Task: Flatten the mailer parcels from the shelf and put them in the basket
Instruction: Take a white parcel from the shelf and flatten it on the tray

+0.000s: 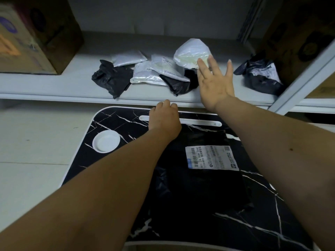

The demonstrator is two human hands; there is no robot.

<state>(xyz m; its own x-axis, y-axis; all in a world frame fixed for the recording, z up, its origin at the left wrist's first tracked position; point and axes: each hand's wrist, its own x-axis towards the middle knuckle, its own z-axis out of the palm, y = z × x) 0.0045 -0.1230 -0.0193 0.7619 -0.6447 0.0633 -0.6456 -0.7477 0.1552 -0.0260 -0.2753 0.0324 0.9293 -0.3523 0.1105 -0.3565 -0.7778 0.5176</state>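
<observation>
On shelf (54, 84) | right hand (215, 82) splayed, empty, by white mailer (190, 51) | left hand (165, 116) curled, grip unclear | risk: knocking neighbouring mailers off

Grey shelf (54, 84) bearing crumpled mailers (150, 73), marbled table (116, 120) under flat mailer (199, 178)

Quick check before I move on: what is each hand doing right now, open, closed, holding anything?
Left hand: curled closed at the far edge of the black marble tray table, holding nothing visible.
Right hand: open, fingers spread, reaching toward the puffy white mailer on the shelf, holding nothing.
</observation>
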